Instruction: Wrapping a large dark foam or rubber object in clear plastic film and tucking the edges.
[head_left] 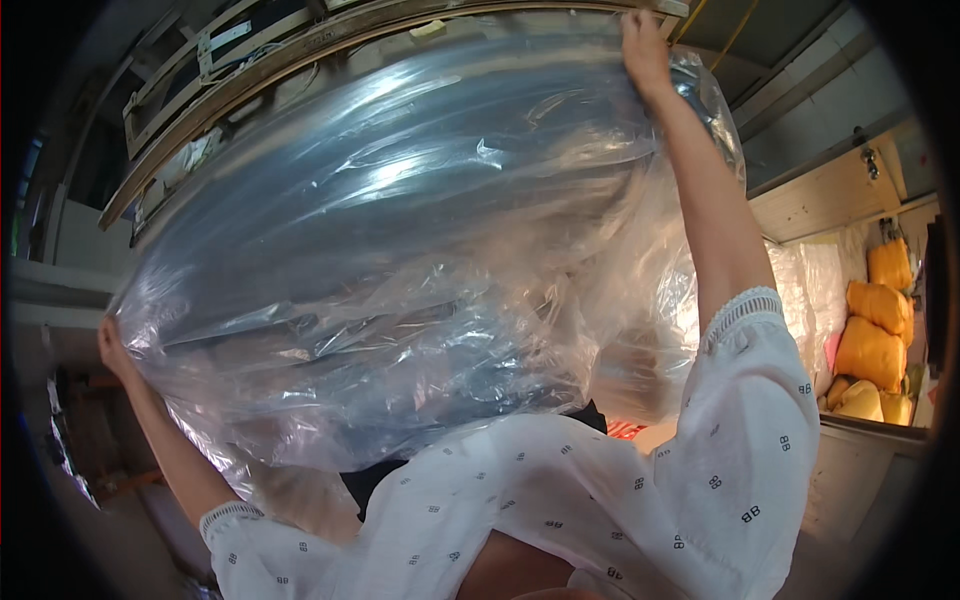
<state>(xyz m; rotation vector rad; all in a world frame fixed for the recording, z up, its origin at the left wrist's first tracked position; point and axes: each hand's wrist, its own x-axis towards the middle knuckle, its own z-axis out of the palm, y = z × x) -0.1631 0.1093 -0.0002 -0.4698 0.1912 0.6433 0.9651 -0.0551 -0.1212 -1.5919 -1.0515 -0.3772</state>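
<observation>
A large, wrinkled sheet of clear plastic [380,230] stretches in front of me, glossy with reflections and hanging in loose folds over my lap. I cannot tell whether it is a single sheet or a large bag. My left hand [112,345] is closed on its edge at the far left, with the plastic drawn taut from the fingers. Raised high at the upper right, my right hand [646,52] grips another part of the plastic close to a long wooden bar [370,35]. Both arms are spread wide, the right one nearly straight.
Behind the plastic, a slatted wooden frame [200,60] runs along the top left. To the right, several yellow-orange bundles [872,350] are stacked in a lit recess beside more clear plastic [805,290]. A pale board [820,190] stands above them. Dark shelving [105,430] is at the left.
</observation>
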